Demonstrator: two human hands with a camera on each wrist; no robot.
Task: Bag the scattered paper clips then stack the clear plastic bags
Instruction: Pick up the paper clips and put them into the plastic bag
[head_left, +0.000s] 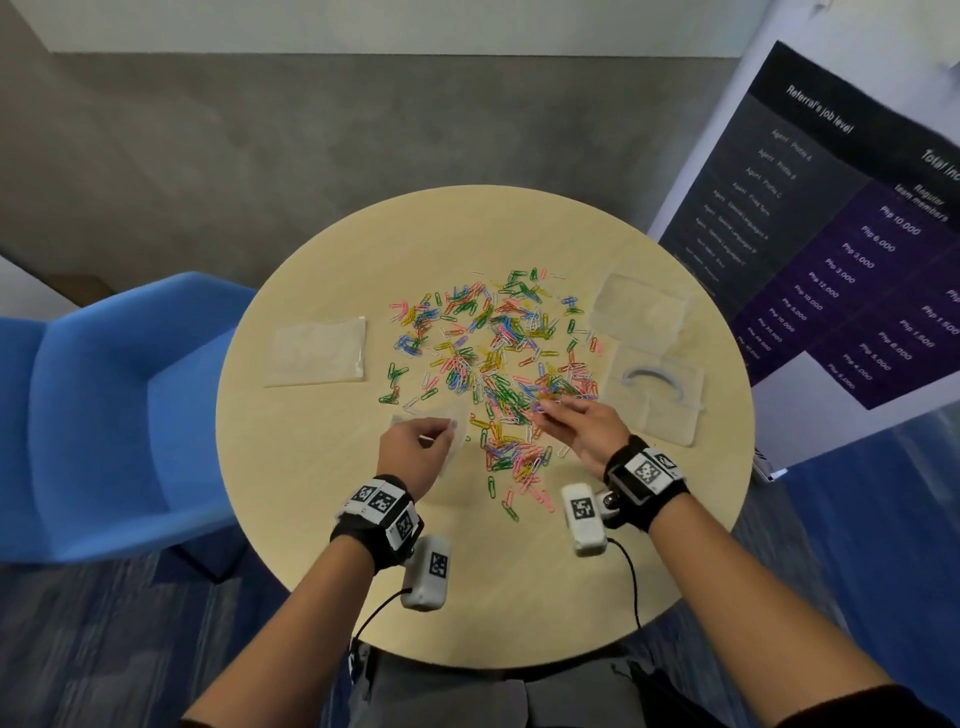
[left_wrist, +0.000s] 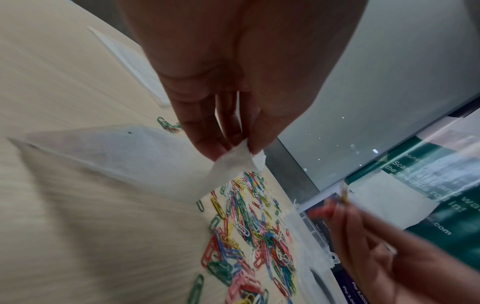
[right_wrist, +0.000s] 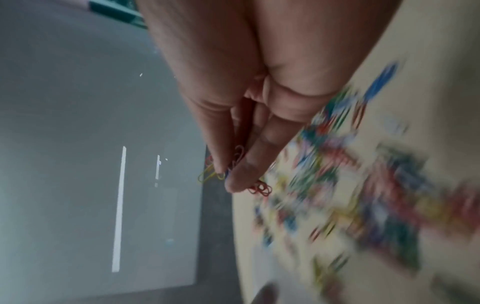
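Several coloured paper clips (head_left: 493, 343) lie scattered over the middle of the round wooden table (head_left: 322, 519). My left hand (head_left: 415, 447) pinches the edge of a clear plastic bag (left_wrist: 124, 158), which hangs just above the table at the near-left side of the pile. My right hand (head_left: 569, 421) pinches a small bunch of paper clips (right_wrist: 233, 170) over the near-right part of the pile; the same bunch (left_wrist: 342, 195) shows blurred in the left wrist view. A stack of empty clear bags (head_left: 317, 351) lies flat on the table's left side.
Two clear plastic containers (head_left: 641, 306) (head_left: 657, 395) sit at the right of the table, the nearer one with a blue-grey curved piece inside. A blue chair (head_left: 104, 415) stands to the left. A dark printed banner (head_left: 831, 249) stands to the right.
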